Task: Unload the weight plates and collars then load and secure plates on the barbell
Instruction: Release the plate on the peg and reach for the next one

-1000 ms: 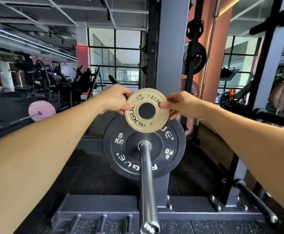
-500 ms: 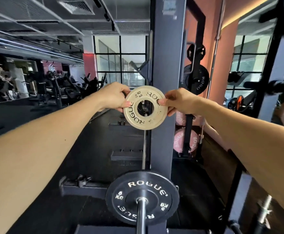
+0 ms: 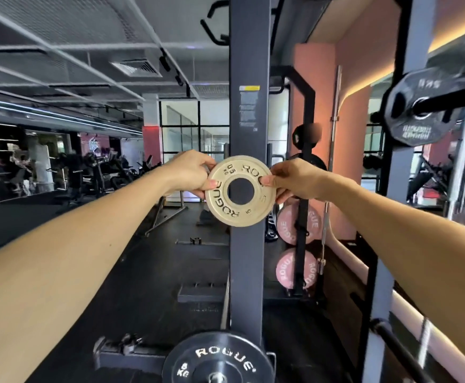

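Note:
I hold a small cream change plate, marked ROGUE and 0.5 KG, upright at arm's length in front of a grey rack upright. My left hand pinches its left rim and my right hand pinches its right rim. Its centre hole is empty. Far below, at the bottom edge, a black 5 kg ROGUE bumper plate sits on the barbell, whose sleeve end barely shows. No collar is visible.
Pink ROGUE plates hang on a storage post right of the upright. A black plate sits on a bar at upper right. A dark bar juts out at lower right. Gym machines stand far left on black rubber flooring.
The cream plate stays level with my hands while the view has tilted upward; the black bumper plate and barbell have dropped from mid-frame to the bottom edge.

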